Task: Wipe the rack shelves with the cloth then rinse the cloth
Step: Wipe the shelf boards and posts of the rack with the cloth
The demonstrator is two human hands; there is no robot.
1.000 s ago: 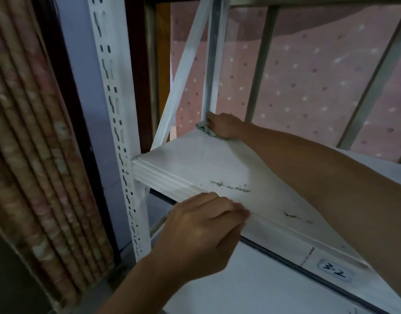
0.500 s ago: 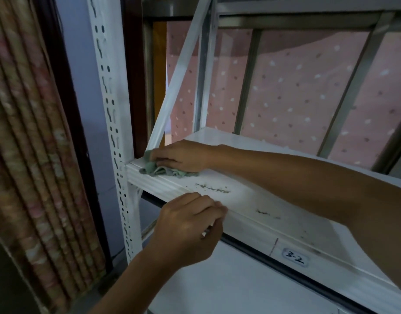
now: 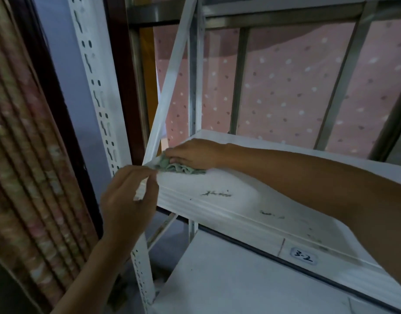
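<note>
A white metal rack shelf (image 3: 217, 200) carries dark smudges near its front lip and a label reading 3-2. My right hand (image 3: 195, 155) presses a crumpled pale green cloth (image 3: 177, 167) onto the shelf's front left corner. My left hand (image 3: 129, 200) sits at that same corner by the front edge, fingers curled, with the white perforated upright (image 3: 100, 105) partly hidden behind it. It is unclear whether the left fingers grip the upright or only rest against it.
A lower white shelf (image 3: 240, 279) lies beneath. A diagonal brace (image 3: 170, 87) and rear uprights rise behind the cloth. A pink dotted curtain (image 3: 285, 87) hangs behind the rack. Striped patterned fabric (image 3: 25, 155) stands at the left.
My right hand dragged the cloth from the shelf's back corner forward to the front left corner. My left hand slid left along the front edge to the upright.
</note>
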